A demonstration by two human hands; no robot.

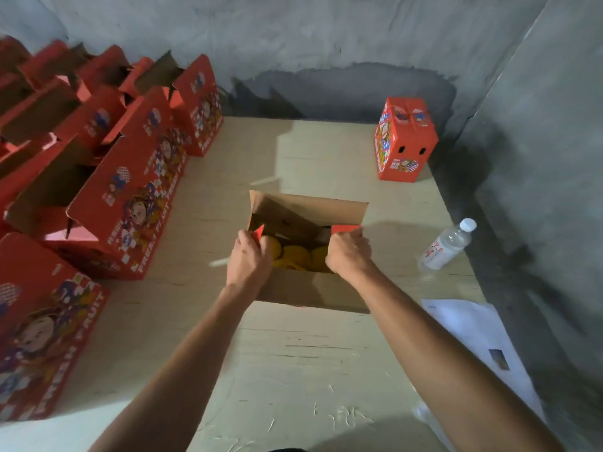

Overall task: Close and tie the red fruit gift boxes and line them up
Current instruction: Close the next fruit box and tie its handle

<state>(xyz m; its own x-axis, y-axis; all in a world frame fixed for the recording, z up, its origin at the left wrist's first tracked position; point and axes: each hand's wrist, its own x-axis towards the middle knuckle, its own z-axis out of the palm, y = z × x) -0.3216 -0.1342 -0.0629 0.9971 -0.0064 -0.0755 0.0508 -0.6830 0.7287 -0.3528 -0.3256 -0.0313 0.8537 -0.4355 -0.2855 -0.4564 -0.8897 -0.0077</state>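
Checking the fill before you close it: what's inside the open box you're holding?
Inside the open box, yellow-orange round fruit shows between the left hand and right hand. Hands and flaps cover the rest.

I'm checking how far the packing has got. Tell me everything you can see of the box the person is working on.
The open box stands on the pale board tabletop in front of the person. It is cardboard, plain brown inside and red on the outside of its side flaps. Its long flaps stand open, and yellow fruit shows inside. The left hand grips the left side flap and the right hand grips the right one, both at the top opening. No tie is visible on it.
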